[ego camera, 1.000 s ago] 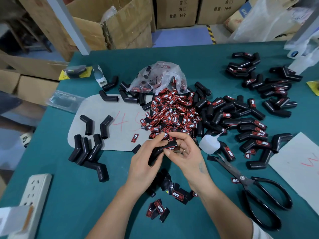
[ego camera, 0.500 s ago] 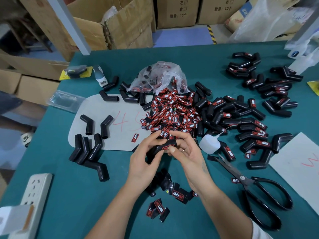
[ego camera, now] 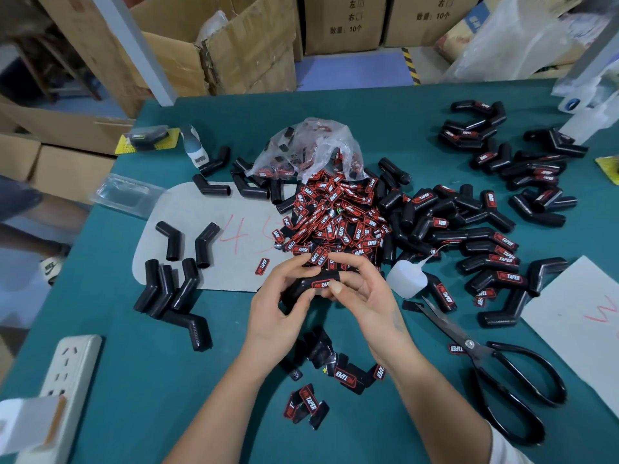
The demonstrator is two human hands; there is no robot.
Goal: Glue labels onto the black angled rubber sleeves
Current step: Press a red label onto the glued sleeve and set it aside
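Black rubber sleeve (ego camera: 303, 289) sits pinched in both hands over the bench's near middle: left hand (ego camera: 278, 306) grips the bend, probably to steady it, while right hand (ego camera: 365, 296) presses the red label (ego camera: 322, 283) flat. It reads "TAPER", same as the label pile (ego camera: 335, 216). Glue bottle (ego camera: 406, 277) waits just beside; boxes (ego camera: 345, 21) say "10个".

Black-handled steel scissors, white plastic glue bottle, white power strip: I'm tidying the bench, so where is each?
Black-handled steel scissors (ego camera: 469, 344): head view, on the pivot screw.
White plastic glue bottle (ego camera: 406, 279): head view, on the middle of the body.
White power strip (ego camera: 68, 370): head view, on the top face.
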